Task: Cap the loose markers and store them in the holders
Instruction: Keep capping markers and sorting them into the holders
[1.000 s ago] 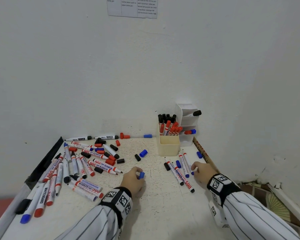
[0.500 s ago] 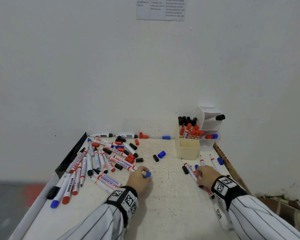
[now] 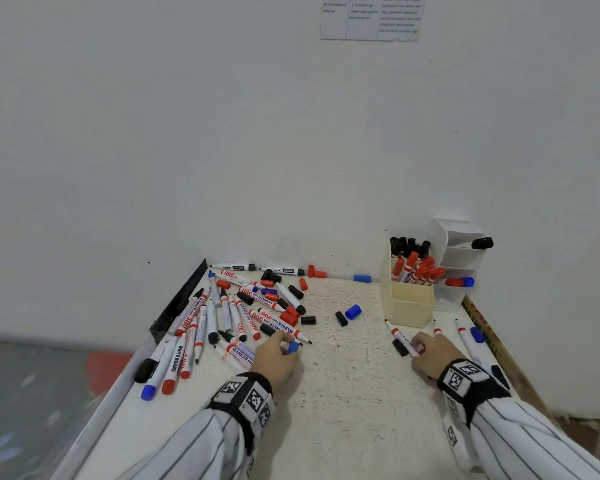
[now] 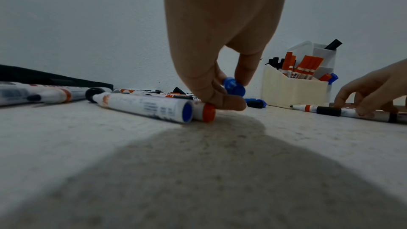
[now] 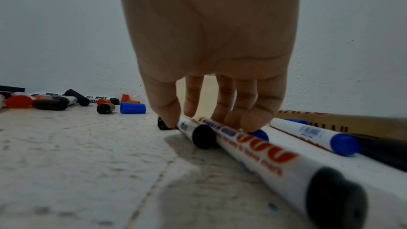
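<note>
Since a second ago your left hand [image 3: 274, 358] has slid leftward to the edge of the loose marker pile [image 3: 229, 317], and your right hand [image 3: 430, 355] has settled onto the markers near the cream holder [image 3: 407, 306].

Your left fingers [image 4: 220, 100] pinch a blue cap [image 4: 234, 86] while their tips rest on the end of a red-ended marker [image 4: 206, 111] lying on the bench [image 3: 343, 393]. Your right fingers [image 5: 249, 119] are curled down onto a group of markers [image 5: 253, 147], seemingly drawing one out; whether any one is actually gripped, I cannot tell.

You look to be at the matching step: cap in hand, marker not yet lifted. Most markers lie uncapped on the bench, a good number stand in the cream holder, and a few sit in the white tiered holder [image 3: 459, 268] behind it.

Next you need a blue marker, not the red one under your left fingertips. Check the end plug colour, then bring tip and cap together squarely.
</note>
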